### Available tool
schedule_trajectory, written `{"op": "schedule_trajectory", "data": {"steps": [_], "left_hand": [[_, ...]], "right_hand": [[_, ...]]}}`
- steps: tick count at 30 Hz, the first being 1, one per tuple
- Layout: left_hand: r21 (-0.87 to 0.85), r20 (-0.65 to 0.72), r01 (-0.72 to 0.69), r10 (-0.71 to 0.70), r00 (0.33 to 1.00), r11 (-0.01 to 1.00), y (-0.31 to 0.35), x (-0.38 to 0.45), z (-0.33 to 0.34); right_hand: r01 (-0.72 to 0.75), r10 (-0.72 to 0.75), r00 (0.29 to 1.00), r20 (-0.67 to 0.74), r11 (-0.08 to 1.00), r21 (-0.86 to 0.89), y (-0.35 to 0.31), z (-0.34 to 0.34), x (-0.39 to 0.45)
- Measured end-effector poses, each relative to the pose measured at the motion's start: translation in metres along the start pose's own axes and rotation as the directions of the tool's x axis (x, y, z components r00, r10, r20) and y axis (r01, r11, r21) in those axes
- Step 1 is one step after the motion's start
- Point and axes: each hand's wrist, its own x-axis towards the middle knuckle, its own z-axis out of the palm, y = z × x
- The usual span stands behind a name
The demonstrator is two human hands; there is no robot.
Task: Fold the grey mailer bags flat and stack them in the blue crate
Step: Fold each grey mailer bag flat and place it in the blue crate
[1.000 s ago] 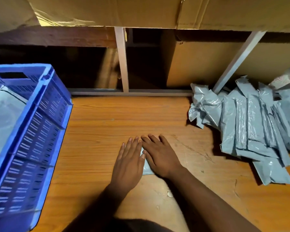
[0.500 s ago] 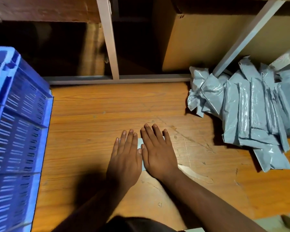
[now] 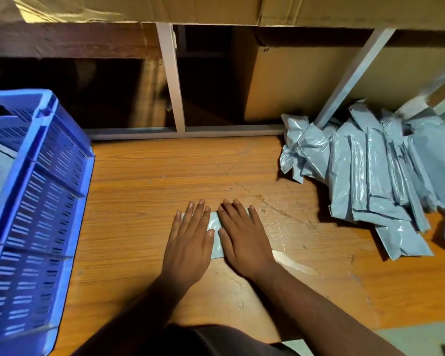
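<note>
Pressing down side by side, the left hand [image 3: 188,242] and right hand [image 3: 242,240] lie flat on a folded bag [image 3: 215,236] in the middle of the counter [image 3: 144,201]. Neither hand has a grip on anything: fingers are straight and spread a little, palms down, thumbs nearly meeting over the strip of grey that shows between them. Most of the bag is hidden under the palms, so its exact outline cannot be told; a corner peeks out beside the right little finger and another by the left one. The flat-palm hold looks meant to squeeze air out and set the creases, so the slippery plastic will not spring open when lifted.

The crate [image 3: 36,201] stands at the left edge of the counter, well apart from the hands, its open top within reach of the left arm. Pale grey sheets show inside it at the far left, likely bags already stacked.

At the right, a pile [image 3: 375,176] of bags waits, loosely fanned and crumpled at its far end, leaning against a white frame post [image 3: 355,75]. Cardboard boxes [image 3: 293,80] fill the shelf behind.

By my reading, this bag is nearly ready for the crate, and much of the pile is still to do. A torn scrap [image 3: 293,262] lies just near the right wrist.
</note>
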Motion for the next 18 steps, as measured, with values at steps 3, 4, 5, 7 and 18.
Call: {"op": "schedule_trajectory", "data": {"steps": [3,4,5,7,18], "left_hand": [[0.035,0.031,-0.027,0.026,0.999,0.999,0.000,-0.005,0.009],[0.038,0.032,-0.019,0.018,0.999,0.999,0.000,-0.006,0.012],[0.038,0.029,-0.011,0.010,1.000,0.999,0.001,-0.006,0.013],[0.044,0.016,-0.006,0.005,1.000,0.999,0.003,-0.007,0.015],[0.050,-0.013,-0.029,0.030,0.999,0.998,0.004,-0.004,0.017]], "right_hand": [[-0.016,0.017,0.999,0.033,1.000,-0.019,-0.002,0.007,-0.008],[-0.024,0.024,0.999,0.030,1.000,-0.019,-0.003,0.009,-0.008],[-0.030,0.031,0.999,0.025,0.999,-0.020,-0.004,0.009,-0.008],[-0.035,0.036,0.999,0.015,0.999,-0.022,-0.006,0.009,-0.008],[-0.067,0.067,0.997,0.030,0.998,-0.002,-0.009,0.010,-0.006]]}}
